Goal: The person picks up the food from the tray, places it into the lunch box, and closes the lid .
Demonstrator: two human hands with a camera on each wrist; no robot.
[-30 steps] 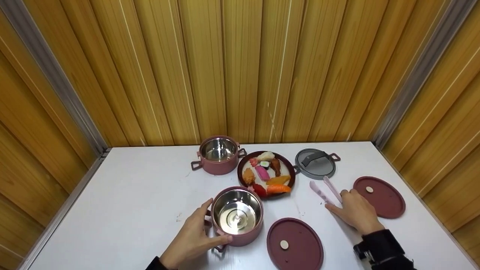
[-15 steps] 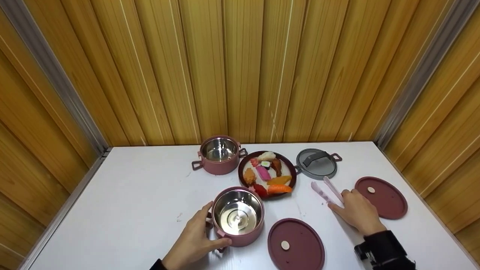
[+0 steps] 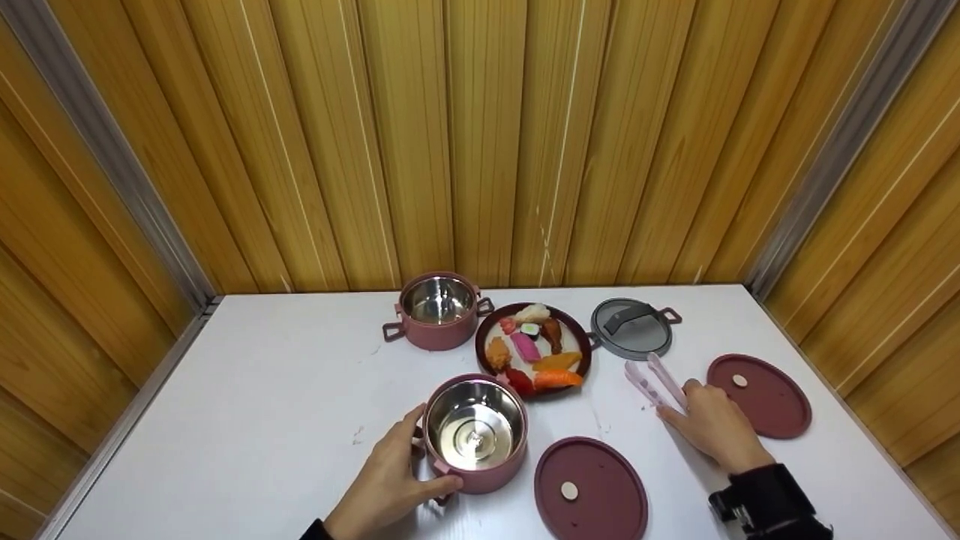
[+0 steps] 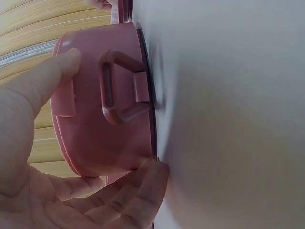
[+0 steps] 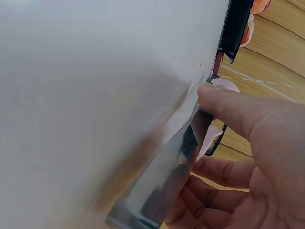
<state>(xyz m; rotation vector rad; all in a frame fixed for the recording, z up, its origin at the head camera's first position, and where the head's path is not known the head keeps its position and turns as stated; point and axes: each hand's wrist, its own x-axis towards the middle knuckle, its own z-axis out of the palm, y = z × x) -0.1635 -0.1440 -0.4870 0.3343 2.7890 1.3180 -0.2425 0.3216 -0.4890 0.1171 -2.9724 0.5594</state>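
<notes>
In the head view my left hand (image 3: 390, 469) holds a pink pot (image 3: 487, 480) with a shiny steel inside, thumb on its near side and fingers on its left. Up close in the left wrist view, the pot's side handle (image 4: 108, 88) stands free between thumb and fingers. My right hand (image 3: 716, 424) pinches a pair of tongs (image 3: 666, 386) with pale pink arms, their tips apart and pointing away from me. A metal part of the tongs (image 5: 167, 176) shows in the right wrist view. Left of the tongs lies a plate (image 3: 482, 360) of toy food, including a drumstick (image 3: 551, 335) and sushi.
A second pink pot (image 3: 439, 336) stands at the back, beside the plate. A grey lid (image 3: 637, 341) with a strap handle lies right of the plate. Two dark red oval lids (image 3: 600, 465) lie on the white table, one near the front, one by my right hand.
The tongs' arms have come slightly closer together as my right thumb shifted a little inward. My left hand and the pot it holds have stayed about where they were.
</notes>
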